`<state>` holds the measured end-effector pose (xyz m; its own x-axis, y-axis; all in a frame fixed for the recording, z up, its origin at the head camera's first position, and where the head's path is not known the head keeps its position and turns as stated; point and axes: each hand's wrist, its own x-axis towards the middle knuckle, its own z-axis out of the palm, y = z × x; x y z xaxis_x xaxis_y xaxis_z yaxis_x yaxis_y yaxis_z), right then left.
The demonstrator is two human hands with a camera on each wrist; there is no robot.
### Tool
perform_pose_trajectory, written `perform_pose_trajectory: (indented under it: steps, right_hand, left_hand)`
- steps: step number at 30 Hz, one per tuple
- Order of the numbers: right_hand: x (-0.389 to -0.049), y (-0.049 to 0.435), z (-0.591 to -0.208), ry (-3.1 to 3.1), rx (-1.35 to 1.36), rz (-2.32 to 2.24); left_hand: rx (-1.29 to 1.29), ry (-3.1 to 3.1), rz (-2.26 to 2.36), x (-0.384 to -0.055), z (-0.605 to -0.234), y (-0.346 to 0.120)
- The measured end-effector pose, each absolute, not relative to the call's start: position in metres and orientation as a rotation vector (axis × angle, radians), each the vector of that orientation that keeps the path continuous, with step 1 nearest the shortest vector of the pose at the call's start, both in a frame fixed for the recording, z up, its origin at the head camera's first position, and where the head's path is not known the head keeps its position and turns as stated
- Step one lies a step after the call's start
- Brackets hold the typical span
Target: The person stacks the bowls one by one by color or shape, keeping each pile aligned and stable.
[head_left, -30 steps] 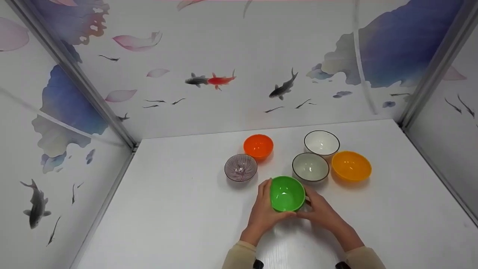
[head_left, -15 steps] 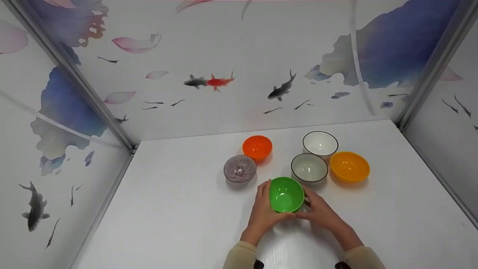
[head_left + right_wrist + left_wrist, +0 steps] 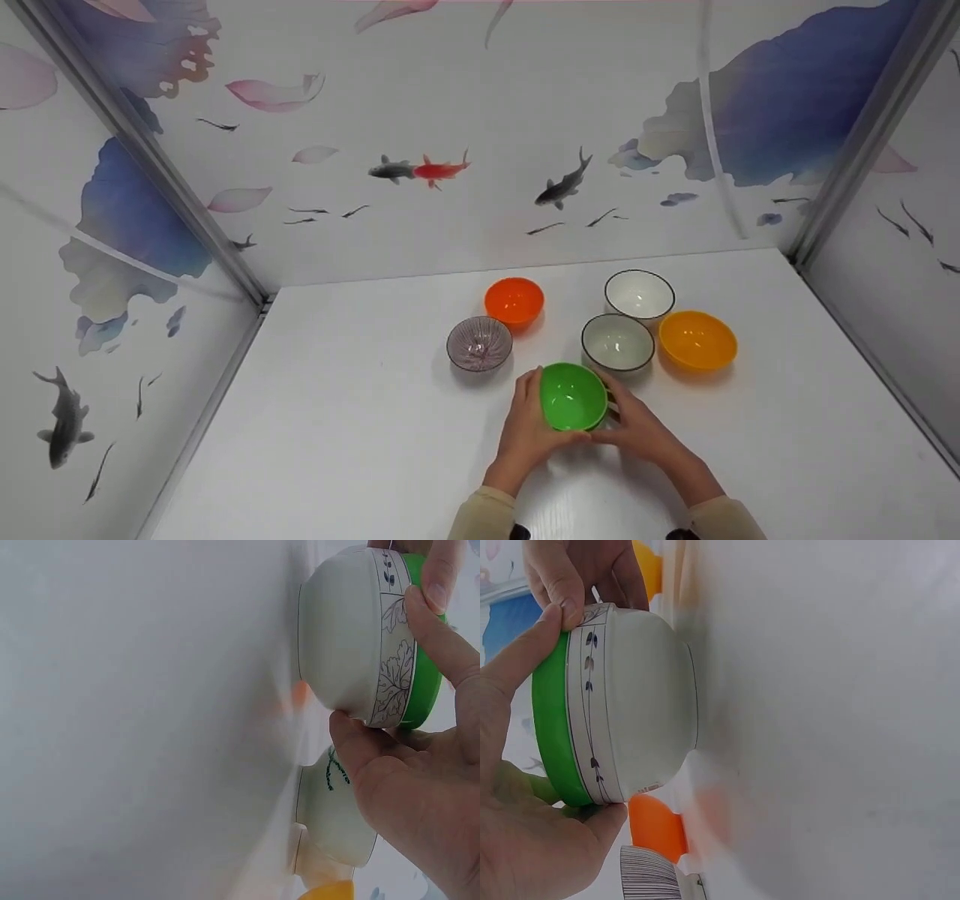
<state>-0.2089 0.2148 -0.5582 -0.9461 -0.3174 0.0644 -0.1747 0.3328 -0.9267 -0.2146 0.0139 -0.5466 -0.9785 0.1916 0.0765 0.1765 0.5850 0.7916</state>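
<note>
Between the gripping left hand (image 3: 529,431) and right hand (image 3: 637,427) sat a leaf-banded white bowl (image 3: 649,705). Inside gleamed a green bowl (image 3: 574,397).

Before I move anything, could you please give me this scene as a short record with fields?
Held: green bowl, nested in patterned bowl
Left hand: holds them from the left
Right hand: holds them from the right
Beyond, to the left: purple bowl, with orange bowl behind it
Beyond, to the right: grey bowl, with white bowl behind it and yellow bowl to its right
Surface: white table
</note>
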Motion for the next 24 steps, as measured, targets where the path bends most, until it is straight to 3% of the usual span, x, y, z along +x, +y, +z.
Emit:
perform_pose_trajectory:
  steps: [24]
  right_hand:
    - [-0.208, 0.218, -0.552, 2.373, -0.485, -1.725]
  left_hand:
    - [0.411, 2.671, 1.403, -0.216, -0.550, 0.005]
